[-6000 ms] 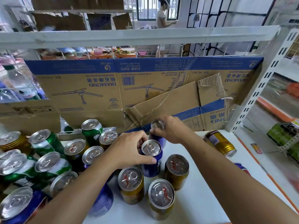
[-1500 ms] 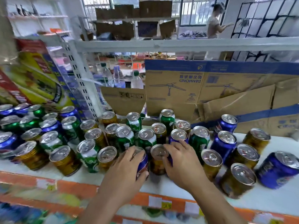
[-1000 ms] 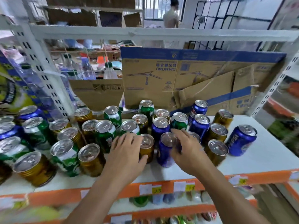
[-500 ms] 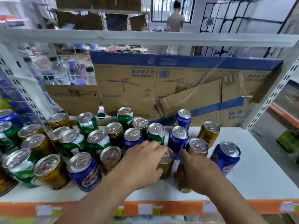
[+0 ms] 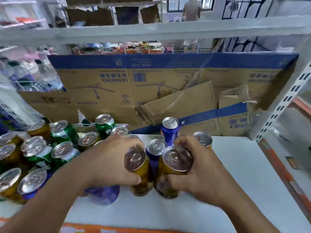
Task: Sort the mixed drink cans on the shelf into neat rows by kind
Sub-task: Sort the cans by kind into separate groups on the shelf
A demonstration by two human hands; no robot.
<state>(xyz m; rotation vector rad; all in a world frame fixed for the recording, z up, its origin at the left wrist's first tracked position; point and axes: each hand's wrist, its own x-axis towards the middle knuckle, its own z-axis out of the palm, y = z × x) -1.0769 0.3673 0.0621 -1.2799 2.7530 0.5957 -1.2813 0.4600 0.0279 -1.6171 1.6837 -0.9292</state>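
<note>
Currently the left grip (image 5: 111,163) is curled round the left gold can (image 5: 136,163) and the right grip (image 5: 200,170) round the right gold can (image 5: 175,163). Both cans are roughly upright, side by side near the front of the shelf (image 5: 244,174), with a blue can (image 5: 155,147) just behind, between them. Unsorted green cans (image 5: 63,149) are off left. The cans look sealed, so probably weighty, stiff-walled and slick. Best to wrap mid-body, not pinch the rim, and set them down flat.
</note>
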